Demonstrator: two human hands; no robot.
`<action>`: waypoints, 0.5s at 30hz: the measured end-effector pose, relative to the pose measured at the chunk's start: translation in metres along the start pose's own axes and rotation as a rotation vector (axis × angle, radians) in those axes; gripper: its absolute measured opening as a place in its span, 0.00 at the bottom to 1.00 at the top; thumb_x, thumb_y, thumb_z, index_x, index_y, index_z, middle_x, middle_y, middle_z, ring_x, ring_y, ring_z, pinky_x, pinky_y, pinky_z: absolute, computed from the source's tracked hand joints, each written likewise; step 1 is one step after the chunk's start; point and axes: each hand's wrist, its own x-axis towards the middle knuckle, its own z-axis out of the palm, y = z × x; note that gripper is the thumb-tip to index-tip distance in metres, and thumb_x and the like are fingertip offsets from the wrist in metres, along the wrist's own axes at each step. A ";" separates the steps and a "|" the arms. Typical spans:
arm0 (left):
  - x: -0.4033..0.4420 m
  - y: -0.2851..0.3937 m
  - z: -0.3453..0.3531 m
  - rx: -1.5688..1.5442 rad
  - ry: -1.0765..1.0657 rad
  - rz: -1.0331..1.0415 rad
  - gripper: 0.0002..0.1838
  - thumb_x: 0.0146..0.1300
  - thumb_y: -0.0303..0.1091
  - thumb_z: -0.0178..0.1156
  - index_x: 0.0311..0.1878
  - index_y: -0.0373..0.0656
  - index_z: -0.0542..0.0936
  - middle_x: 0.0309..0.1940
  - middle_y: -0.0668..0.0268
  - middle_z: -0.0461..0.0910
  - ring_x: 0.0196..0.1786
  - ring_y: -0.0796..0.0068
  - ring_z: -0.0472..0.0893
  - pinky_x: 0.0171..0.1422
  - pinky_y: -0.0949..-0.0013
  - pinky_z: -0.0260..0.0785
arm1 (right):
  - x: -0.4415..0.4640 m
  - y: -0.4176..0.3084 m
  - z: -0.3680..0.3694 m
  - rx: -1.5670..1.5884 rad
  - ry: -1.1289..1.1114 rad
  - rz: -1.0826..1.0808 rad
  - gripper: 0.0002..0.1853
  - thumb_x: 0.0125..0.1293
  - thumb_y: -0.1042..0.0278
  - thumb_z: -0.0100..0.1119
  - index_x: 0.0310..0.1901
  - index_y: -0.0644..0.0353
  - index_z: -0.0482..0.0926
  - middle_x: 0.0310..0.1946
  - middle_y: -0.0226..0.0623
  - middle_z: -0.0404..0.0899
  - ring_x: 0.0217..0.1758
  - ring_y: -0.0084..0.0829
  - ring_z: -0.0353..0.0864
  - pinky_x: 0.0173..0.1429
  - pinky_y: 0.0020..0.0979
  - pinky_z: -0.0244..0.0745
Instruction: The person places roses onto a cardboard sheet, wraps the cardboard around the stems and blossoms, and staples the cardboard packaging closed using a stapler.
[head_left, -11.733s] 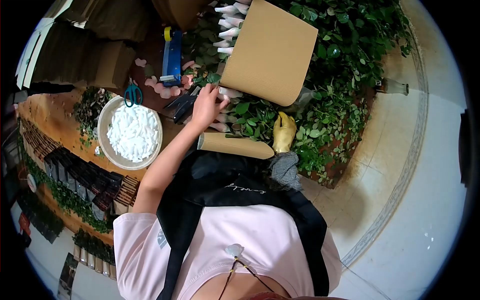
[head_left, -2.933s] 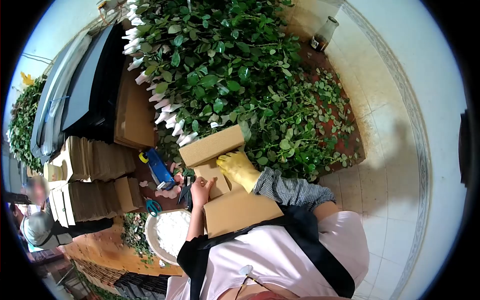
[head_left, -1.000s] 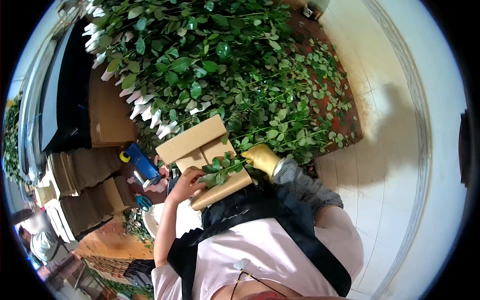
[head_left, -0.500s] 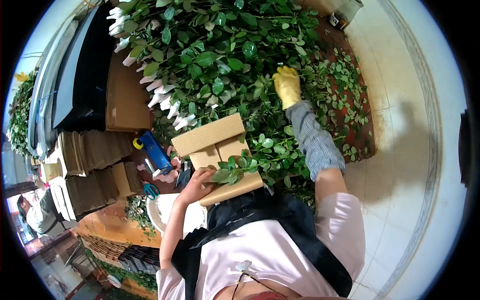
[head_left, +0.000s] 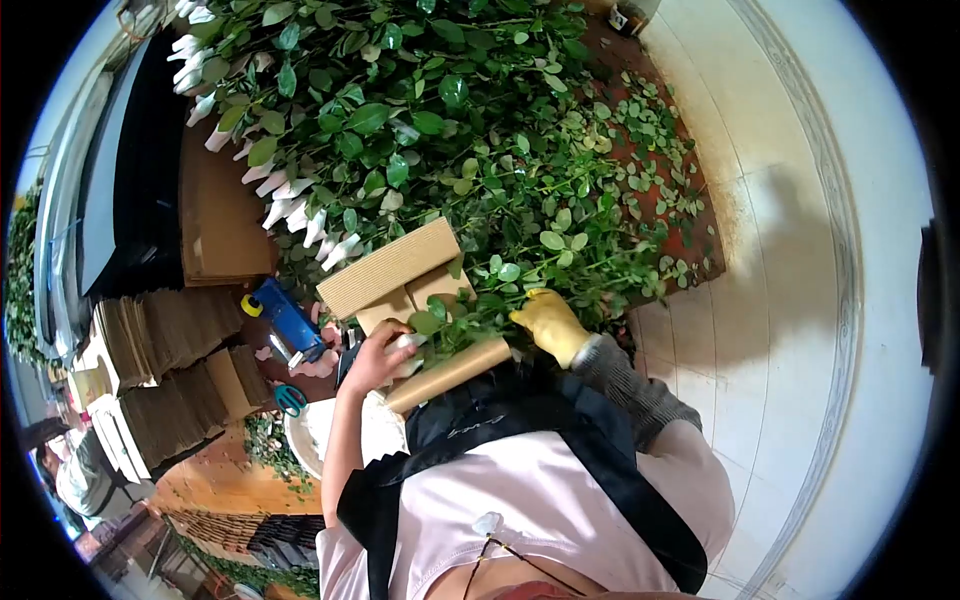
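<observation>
My bare left hand is closed around a pale, white-covered flower head at the left side of the cardboard wrap. The corrugated cardboard wrap lies unfolded in front of my body, its near flap by the black apron. Green leafy stems rest across its middle. My right hand, in a yellow glove, grips leafy stems just right of the wrap; its fingertips are partly hidden by leaves. Beyond spreads a big heap of leafy flower stems with white-covered heads at the left.
Left of the wrap are a blue tape dispenser, teal scissors and a white bowl. Folded cardboard stacks stand farther left. Loose leaves litter the red surface at right. Another person is at far left.
My right hand has come from the heap back toward my body, drawing leafy stems along. My left hand now has a white-covered head in its fingers. The view has shifted slightly.
</observation>
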 end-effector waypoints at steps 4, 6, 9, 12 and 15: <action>-0.012 0.023 0.013 0.248 0.054 0.155 0.18 0.59 0.26 0.69 0.53 0.40 0.79 0.48 0.54 0.75 0.50 0.50 0.80 0.54 0.61 0.75 | 0.013 0.024 -0.033 0.421 -0.324 0.002 0.16 0.71 0.58 0.60 0.56 0.53 0.82 0.45 0.37 0.86 0.47 0.38 0.85 0.55 0.41 0.78; -0.016 0.003 0.020 0.327 0.121 0.218 0.17 0.59 0.27 0.69 0.52 0.40 0.79 0.48 0.54 0.75 0.49 0.50 0.80 0.52 0.60 0.76 | 0.051 0.032 -0.095 0.735 -0.704 0.247 0.26 0.72 0.58 0.62 0.70 0.49 0.73 0.62 0.39 0.80 0.62 0.34 0.80 0.65 0.37 0.76; -0.011 -0.005 0.027 0.424 0.224 0.279 0.16 0.59 0.29 0.70 0.49 0.39 0.79 0.47 0.52 0.74 0.47 0.49 0.80 0.50 0.58 0.77 | 0.104 0.061 -0.088 0.716 -0.197 0.270 0.26 0.75 0.59 0.56 0.72 0.51 0.68 0.72 0.37 0.71 0.69 0.35 0.75 0.74 0.39 0.69; -0.005 -0.001 0.028 0.469 0.272 0.272 0.14 0.59 0.29 0.69 0.46 0.38 0.79 0.46 0.52 0.74 0.45 0.48 0.80 0.47 0.55 0.77 | 0.154 0.114 -0.002 0.032 0.052 0.310 0.24 0.73 0.68 0.54 0.69 0.53 0.72 0.67 0.40 0.75 0.61 0.44 0.81 0.68 0.41 0.75; -0.005 -0.005 0.026 0.610 0.384 0.394 0.12 0.58 0.27 0.67 0.45 0.38 0.79 0.45 0.52 0.74 0.43 0.48 0.80 0.46 0.56 0.77 | 0.175 0.153 0.053 0.078 0.050 0.463 0.19 0.67 0.70 0.58 0.60 0.54 0.80 0.67 0.40 0.76 0.62 0.43 0.79 0.70 0.39 0.72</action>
